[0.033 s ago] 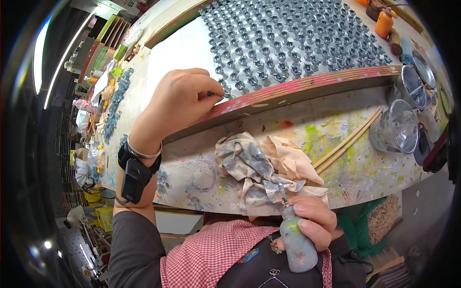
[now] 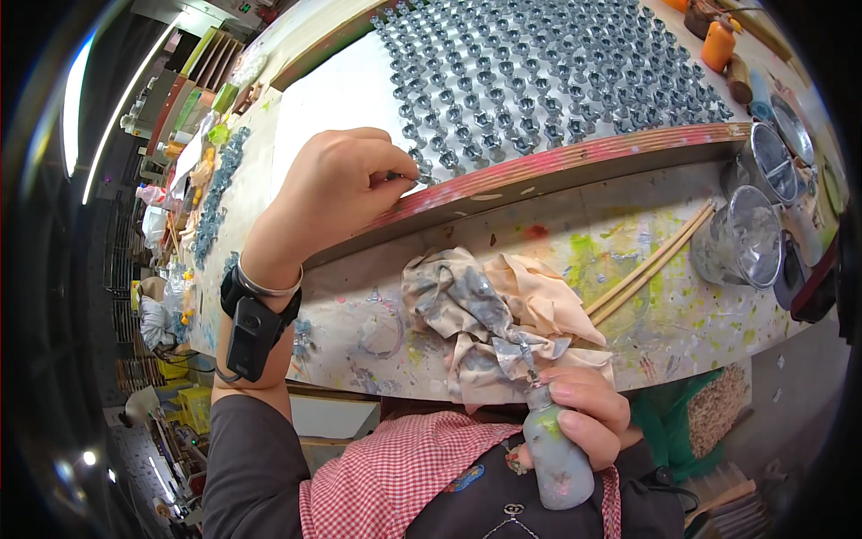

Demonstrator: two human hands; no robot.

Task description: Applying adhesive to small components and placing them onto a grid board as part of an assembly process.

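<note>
The left hand (image 2: 337, 184) reaches forward, knuckles up, fingertips pinched together. The right hand (image 2: 584, 413) stays low near the body, fingers curled in a closed grip.

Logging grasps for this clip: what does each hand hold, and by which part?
Right hand grips a paint-smeared squeeze bottle around its upper body. Left hand pinches a small grey piece; which part cannot be told.
</note>
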